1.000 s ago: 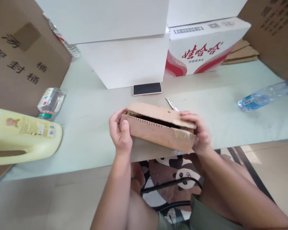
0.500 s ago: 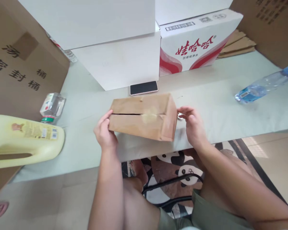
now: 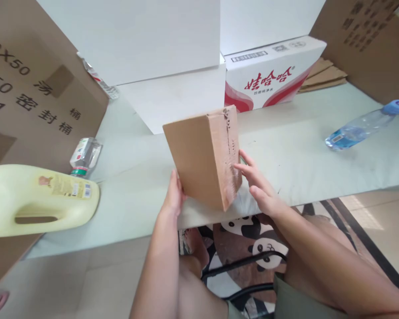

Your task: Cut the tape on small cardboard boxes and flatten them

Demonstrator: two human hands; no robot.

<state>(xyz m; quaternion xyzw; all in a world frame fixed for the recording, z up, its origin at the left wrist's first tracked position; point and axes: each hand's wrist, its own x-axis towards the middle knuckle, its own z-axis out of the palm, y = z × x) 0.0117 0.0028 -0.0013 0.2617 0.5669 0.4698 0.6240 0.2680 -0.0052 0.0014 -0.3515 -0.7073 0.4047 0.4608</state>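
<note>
A small brown cardboard box (image 3: 195, 160) stands tilted above the front of the table, with a broad plain face towards me. Its narrow right side carries clear tape (image 3: 231, 166) over a rough, torn-looking seam. My left hand (image 3: 174, 195) grips the box at its lower left edge, the fingers partly hidden behind it. Against the taped side rest the fingertips of my right hand (image 3: 257, 184); its fingers are spread and hold nothing that I can see.
White cartons (image 3: 136, 40) stand behind, one a red-lettered water carton (image 3: 269, 77). At right lies a water bottle (image 3: 362, 124); at left, a clear bottle (image 3: 85, 156) and a yellow jug (image 3: 43, 201). Large brown cartons (image 3: 36, 66) flank the table (image 3: 299, 164).
The box has turned, so a plain broad face and the taped side now show instead of the slit face. My right hand has opened onto the taped side. The phone is now hidden.
</note>
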